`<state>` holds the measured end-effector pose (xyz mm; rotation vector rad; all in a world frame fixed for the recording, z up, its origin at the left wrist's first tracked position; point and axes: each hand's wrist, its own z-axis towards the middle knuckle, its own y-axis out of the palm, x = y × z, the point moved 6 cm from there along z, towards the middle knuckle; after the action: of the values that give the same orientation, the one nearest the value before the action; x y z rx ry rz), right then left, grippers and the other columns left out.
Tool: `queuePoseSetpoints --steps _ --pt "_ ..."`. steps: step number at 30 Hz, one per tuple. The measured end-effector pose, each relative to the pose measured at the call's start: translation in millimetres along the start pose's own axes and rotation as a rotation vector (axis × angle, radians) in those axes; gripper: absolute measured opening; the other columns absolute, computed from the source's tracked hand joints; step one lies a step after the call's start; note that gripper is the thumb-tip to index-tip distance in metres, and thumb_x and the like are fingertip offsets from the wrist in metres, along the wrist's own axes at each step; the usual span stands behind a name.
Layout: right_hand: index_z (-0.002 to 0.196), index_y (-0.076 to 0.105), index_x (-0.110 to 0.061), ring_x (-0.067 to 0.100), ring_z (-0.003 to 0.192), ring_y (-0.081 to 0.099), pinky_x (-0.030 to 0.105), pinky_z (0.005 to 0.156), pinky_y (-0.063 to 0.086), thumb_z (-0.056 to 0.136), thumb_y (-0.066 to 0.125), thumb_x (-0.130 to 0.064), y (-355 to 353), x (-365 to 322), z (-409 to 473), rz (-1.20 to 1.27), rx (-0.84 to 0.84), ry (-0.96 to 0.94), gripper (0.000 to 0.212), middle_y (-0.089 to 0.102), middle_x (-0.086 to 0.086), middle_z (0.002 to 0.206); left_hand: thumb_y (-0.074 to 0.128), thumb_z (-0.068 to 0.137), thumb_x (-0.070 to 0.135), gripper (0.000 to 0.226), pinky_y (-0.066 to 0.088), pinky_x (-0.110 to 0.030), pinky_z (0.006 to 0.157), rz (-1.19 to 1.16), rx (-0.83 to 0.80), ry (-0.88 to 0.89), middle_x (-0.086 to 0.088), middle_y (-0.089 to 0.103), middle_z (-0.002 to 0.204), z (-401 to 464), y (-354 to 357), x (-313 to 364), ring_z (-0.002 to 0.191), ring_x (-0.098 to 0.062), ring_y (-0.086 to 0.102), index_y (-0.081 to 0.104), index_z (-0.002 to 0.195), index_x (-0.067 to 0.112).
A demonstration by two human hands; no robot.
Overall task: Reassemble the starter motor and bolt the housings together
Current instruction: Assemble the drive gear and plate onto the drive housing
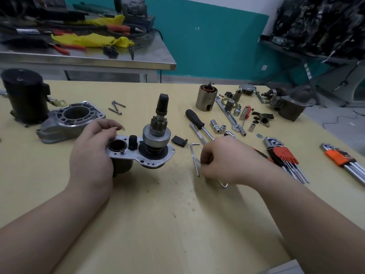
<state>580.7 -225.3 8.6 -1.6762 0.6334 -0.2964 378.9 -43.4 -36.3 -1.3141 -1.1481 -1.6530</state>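
Observation:
The starter's middle housing plate (152, 158) stands in the table's centre, with the pinion drive and shaft (158, 125) sticking upright from it and a round bore at its left end. My left hand (92, 153) grips the plate's left end. My right hand (221, 161) pinches the long leg of an L-shaped hex key (194, 155) that lies on the table just right of the plate. The nose housing (69, 121) lies at the left, beside the black motor body (24, 95). Two loose bolts (117, 107) lie behind the plate.
A small black rubber block (178, 140) lies by the plate. To the right lie a black-handled driver (195, 119), a ratchet bar, several sockets, a field-coil casing (206, 97), another starter body (290, 109) and two hex key sets (284, 157). A steel bench with tools stands behind.

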Motion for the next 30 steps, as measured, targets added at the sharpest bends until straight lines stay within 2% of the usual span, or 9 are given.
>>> queuePoseSetpoints --steps 4,8,11,14,16,19,22,27,30 --pt "0.105 0.068 -0.025 0.016 0.067 0.074 0.035 0.063 0.06 0.093 0.065 -0.008 -46 -1 -4 0.68 0.327 -0.116 0.021 0.078 -0.002 0.074 0.06 0.09 0.026 0.018 0.051 -0.045 0.065 0.051 0.012 0.044 0.005 0.068 0.085 -2 -9 14 0.08 -0.022 0.066 0.075 0.088 0.035" --pt "0.123 0.065 -0.024 0.026 0.062 0.06 0.034 0.054 0.052 0.089 0.062 0.003 -77 -31 -12 1.363 0.613 -0.389 0.043 0.069 0.011 0.072 0.057 0.091 0.022 0.024 0.053 -0.029 0.043 0.11 0.009 0.155 0.016 0.069 0.076 1 -23 46 0.061 -0.001 0.067 0.072 0.082 0.038" --pt "0.107 0.071 -0.01 0.026 0.073 0.07 0.034 0.061 0.056 0.095 0.058 -0.002 -72 -72 -6 1.734 0.434 -0.566 0.019 0.073 0.013 0.081 0.056 0.09 0.021 0.021 0.05 -0.03 0.044 0.124 0.038 0.168 0.015 0.071 0.085 2 -38 52 0.068 -0.007 0.067 0.071 0.084 0.034" --pt "0.118 0.065 -0.006 0.028 0.095 0.077 0.029 0.068 0.059 0.095 0.046 -0.003 -56 -110 -4 2.067 0.033 -0.705 0.03 0.078 0.014 0.105 0.056 0.089 0.025 0.016 0.049 -0.041 0.061 0.139 0.076 0.13 0.012 0.067 0.082 -1 -51 39 0.079 -0.02 0.064 0.071 0.09 0.03" --pt "0.122 0.062 -0.007 0.026 0.102 0.075 0.028 0.07 0.059 0.096 0.047 -0.001 -44 -123 -4 2.03 -0.006 -0.726 0.031 0.076 0.011 0.114 0.056 0.09 0.026 0.015 0.048 -0.038 0.074 0.157 0.102 0.115 0.016 0.066 0.08 -5 -55 30 0.083 -0.012 0.062 0.071 0.09 0.03" --pt "0.114 0.07 -0.007 0.027 0.086 0.068 0.032 0.064 0.054 0.103 0.055 -0.013 -35 -125 -7 1.721 0.313 -0.674 0.02 0.073 0.016 0.101 0.057 0.092 0.021 0.016 0.043 -0.019 0.068 0.178 0.118 0.125 0.02 0.063 0.078 -5 -58 24 0.074 0.004 0.055 0.07 0.086 0.029" --pt "0.116 0.076 -0.008 0.025 0.082 0.064 0.03 0.067 0.052 0.105 0.059 -0.019 -40 -127 -18 1.32 0.578 -0.721 0.023 0.066 0.014 0.106 0.056 0.09 0.023 0.014 0.038 -0.029 0.067 0.179 0.119 0.11 0.017 0.061 0.077 -2 -57 22 0.072 0.001 0.053 0.07 0.088 0.026" --pt "0.112 0.077 -0.014 0.02 0.076 0.072 0.028 0.061 0.056 0.101 0.063 -0.007 2 -162 -27 1.389 0.391 -0.719 0.019 0.075 0.009 0.09 0.056 0.086 0.025 0.013 0.046 -0.041 0.075 0.167 0.08 0.11 0.002 0.064 0.081 -6 -55 25 0.082 -0.013 0.058 0.068 0.083 0.027" --pt "0.11 0.078 -0.019 0.021 0.065 0.069 0.029 0.055 0.055 0.102 0.064 -0.011 20 -168 -27 1.21 0.454 -0.669 0.018 0.073 -0.004 0.091 0.057 0.086 0.022 0.012 0.049 -0.036 0.073 0.176 0.062 0.122 -0.006 0.067 0.085 -9 -55 24 0.081 -0.011 0.06 0.069 0.084 0.025"
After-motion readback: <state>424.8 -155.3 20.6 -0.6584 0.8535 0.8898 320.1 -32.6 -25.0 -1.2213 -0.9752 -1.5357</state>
